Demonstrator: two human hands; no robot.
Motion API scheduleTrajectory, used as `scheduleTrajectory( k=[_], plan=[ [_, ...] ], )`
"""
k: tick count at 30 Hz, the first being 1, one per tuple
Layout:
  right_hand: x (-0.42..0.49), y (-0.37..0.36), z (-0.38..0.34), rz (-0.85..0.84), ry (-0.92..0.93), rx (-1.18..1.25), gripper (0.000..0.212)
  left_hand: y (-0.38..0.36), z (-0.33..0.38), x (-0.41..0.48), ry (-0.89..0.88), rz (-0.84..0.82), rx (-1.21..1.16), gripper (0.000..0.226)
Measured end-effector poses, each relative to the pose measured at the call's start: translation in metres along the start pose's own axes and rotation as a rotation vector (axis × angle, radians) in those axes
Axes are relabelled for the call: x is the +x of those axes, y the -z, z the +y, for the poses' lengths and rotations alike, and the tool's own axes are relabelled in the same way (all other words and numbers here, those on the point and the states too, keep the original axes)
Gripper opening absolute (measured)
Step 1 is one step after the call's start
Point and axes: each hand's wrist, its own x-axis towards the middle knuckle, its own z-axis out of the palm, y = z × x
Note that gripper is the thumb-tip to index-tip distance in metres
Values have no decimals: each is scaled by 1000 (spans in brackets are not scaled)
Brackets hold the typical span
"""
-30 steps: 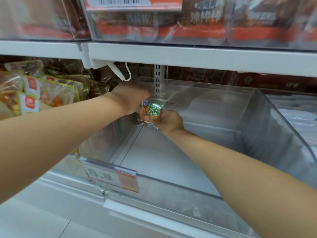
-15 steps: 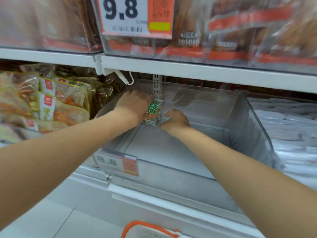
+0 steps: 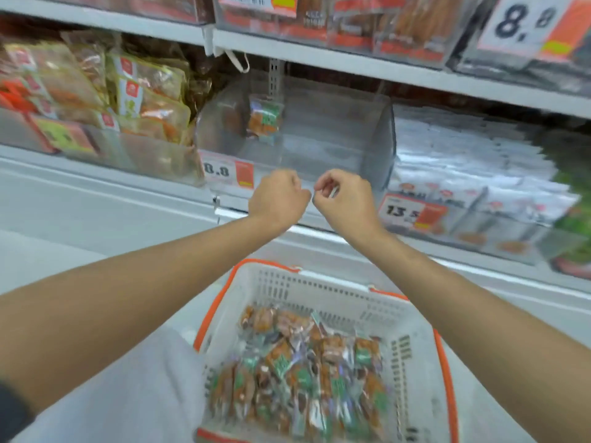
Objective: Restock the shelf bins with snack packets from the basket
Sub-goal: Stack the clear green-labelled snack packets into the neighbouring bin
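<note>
My left hand (image 3: 277, 199) and right hand (image 3: 346, 199) hover before the bin (image 3: 385, 139), fingers curled, both empty. One packet (image 3: 263, 120) stands at the bin's back, likely leaving room in front; more packets (image 3: 307, 372) lie in the basket (image 3: 332, 280) below.

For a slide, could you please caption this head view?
Left hand and right hand, empty, before the bin holding one snack packet; basket below.

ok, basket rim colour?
Orange rim, white basket; head view.
</note>
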Motion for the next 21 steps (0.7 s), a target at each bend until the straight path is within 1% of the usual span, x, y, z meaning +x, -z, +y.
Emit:
scheduleTrajectory(
  k=[3,5,8,11,13,16,17,19,20,21],
  plan=[
    [-45,-6,27,-118,-88,-23,12,-23,-17,-35,108,-202,-14,23],
    [-72,-13,50,-231,-182,-59,12,-40,-31,-52,162,-310,-25,15],
    [-109,-21,89,-457,-312,-72,12,-63,-57,-68,202,-405,17,15],
    [-149,-32,136,-592,-476,-71,8,-84,-79,-75,278,-505,32,13],
    [-176,-45,168,-696,-569,-153,8,-98,-85,-77,299,-596,49,13],
    [-210,-67,201,-925,-656,-255,13,-116,-87,-79,277,-696,88,16],
    [-221,-73,206,-993,-670,-269,20,-120,-88,-81,271,-714,103,16],
    [-244,-87,214,-1103,-707,-265,46,-125,-91,-84,264,-752,121,13],
    [-255,-93,215,-1141,-724,-263,45,-126,-90,-85,260,-769,127,10],
    [-266,-101,218,-1145,-697,-286,35,-126,-90,-86,257,-782,130,8]
  ],
)
